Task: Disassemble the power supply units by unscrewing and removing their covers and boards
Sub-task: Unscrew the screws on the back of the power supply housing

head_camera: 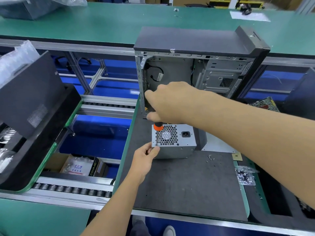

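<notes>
A grey metal power supply unit (177, 147) stands on the dark mat (179, 184), its fan grille and power socket facing up towards me. My right hand (168, 103) grips the top of an orange-and-black screwdriver (157, 132), held upright with its tip at the unit's near left corner. My left hand (144, 157) holds that same corner, thumb and fingers pinched right at the screwdriver tip. Whether a screw sits under the tip is hidden by my fingers.
An open grey computer case (204, 62) stands upright just behind the unit. Loose screws (210, 158) lie on the mat to the right, near a clear bag of screws (245, 176). A black case panel (32, 99) lies at the left over a roller conveyor (71, 189).
</notes>
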A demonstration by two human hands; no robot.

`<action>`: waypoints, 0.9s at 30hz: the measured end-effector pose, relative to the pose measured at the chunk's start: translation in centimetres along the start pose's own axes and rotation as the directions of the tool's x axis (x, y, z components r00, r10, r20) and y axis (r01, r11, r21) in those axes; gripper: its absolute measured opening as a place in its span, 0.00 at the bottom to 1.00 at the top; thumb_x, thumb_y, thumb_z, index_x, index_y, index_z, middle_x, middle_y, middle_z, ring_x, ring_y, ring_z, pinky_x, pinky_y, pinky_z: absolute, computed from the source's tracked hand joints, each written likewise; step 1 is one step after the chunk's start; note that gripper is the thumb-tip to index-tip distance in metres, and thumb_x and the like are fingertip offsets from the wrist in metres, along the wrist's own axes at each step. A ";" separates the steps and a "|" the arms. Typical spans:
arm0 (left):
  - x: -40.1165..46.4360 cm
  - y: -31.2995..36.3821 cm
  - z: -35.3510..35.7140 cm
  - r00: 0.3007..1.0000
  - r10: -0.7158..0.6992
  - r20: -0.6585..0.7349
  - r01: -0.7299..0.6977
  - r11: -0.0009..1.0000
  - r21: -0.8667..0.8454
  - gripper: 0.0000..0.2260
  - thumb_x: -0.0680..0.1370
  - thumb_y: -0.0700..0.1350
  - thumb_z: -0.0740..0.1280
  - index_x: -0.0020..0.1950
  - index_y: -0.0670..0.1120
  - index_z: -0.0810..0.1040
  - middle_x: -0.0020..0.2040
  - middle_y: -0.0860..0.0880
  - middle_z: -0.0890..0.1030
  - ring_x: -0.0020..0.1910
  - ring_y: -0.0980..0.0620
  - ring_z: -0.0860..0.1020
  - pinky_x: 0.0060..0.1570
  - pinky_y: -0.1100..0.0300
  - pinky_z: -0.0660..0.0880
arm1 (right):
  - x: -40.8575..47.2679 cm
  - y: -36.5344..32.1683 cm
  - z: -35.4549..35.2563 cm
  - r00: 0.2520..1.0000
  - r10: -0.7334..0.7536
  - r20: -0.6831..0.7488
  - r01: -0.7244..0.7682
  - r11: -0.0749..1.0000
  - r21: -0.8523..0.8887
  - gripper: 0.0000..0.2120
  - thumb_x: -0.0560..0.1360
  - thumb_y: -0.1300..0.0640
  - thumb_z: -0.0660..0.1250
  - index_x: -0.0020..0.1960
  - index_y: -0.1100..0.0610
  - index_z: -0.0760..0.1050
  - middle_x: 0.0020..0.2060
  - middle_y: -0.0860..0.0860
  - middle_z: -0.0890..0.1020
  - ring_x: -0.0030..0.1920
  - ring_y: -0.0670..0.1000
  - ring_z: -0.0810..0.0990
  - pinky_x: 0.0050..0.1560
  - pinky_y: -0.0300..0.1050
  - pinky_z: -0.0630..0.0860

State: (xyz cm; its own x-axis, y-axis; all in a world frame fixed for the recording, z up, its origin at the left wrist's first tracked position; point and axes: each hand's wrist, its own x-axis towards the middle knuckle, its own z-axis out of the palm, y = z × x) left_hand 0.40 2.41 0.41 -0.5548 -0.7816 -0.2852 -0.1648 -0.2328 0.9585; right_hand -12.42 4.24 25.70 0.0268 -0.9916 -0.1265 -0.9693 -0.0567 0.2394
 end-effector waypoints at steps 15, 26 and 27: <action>0.3 -0.3 -0.1 1.000 -0.012 0.005 0.012 1.000 0.002 0.10 0.82 0.46 0.66 0.63 0.50 0.81 0.31 0.65 0.73 0.30 0.65 0.72 0.36 0.72 0.69 | -0.8 -1.1 -0.6 0.997 0.074 0.025 -0.070 0.987 -0.145 0.31 0.77 0.28 0.44 0.55 0.54 0.66 0.34 0.50 0.66 0.34 0.53 0.69 0.31 0.45 0.61; -0.1 0.1 -0.1 1.000 0.018 0.008 -0.018 1.000 0.001 0.06 0.82 0.48 0.67 0.53 0.53 0.84 0.39 0.45 0.59 0.33 0.57 0.61 0.37 0.67 0.64 | -0.4 -0.2 -0.3 0.990 -0.061 0.124 0.015 0.939 0.343 0.15 0.75 0.48 0.67 0.56 0.53 0.67 0.48 0.51 0.71 0.45 0.54 0.74 0.35 0.47 0.68; -0.1 0.1 -0.1 1.000 0.019 0.009 -0.019 1.000 -0.003 0.06 0.82 0.48 0.67 0.53 0.54 0.84 0.38 0.47 0.60 0.33 0.58 0.61 0.36 0.69 0.65 | -0.5 -0.2 -0.3 0.989 -0.054 0.140 0.000 0.933 0.361 0.14 0.75 0.48 0.67 0.55 0.52 0.66 0.49 0.50 0.70 0.47 0.54 0.73 0.35 0.46 0.66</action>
State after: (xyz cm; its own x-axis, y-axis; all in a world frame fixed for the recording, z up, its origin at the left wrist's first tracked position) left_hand 0.54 2.38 0.55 -0.5650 -0.7808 -0.2668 -0.1515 -0.2197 0.9637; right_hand -12.16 4.73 25.99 0.0445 -0.9610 -0.2728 -0.9922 -0.0107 -0.1242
